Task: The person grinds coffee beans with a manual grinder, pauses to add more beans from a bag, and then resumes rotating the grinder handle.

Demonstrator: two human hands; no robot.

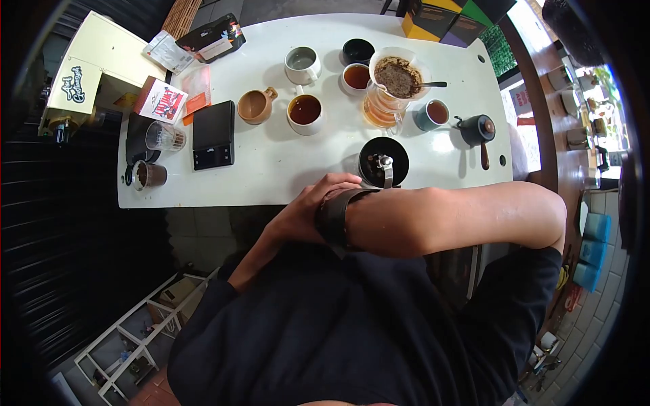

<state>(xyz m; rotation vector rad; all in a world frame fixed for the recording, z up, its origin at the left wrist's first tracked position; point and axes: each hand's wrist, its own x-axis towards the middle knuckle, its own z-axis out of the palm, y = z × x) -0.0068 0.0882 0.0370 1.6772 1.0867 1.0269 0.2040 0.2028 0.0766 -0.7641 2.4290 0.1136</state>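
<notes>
My left hand (323, 193) is near the table's front edge, its visible fingers stretched out toward the right. It lies against my right wrist, which wears a wide dark band (332, 220). My right forearm (406, 216) crosses in front of my body, and the fingers of my right hand are hidden behind the band and left hand. Just beyond the wrist stands a black round hand grinder (369, 152) with a metal crank. Farther back, a dripper (420, 61) with wet coffee grounds and a spoon (433, 84) sits on a glass server (379, 114) of amber liquid.
Cups of dark liquid, including a white mug (305, 125) and teal cup (433, 122), stand on the white table (271, 172). A wooden cup (254, 111) and black scale (213, 135) are left, near a glass (164, 137). A small dark pot (477, 130) is right.
</notes>
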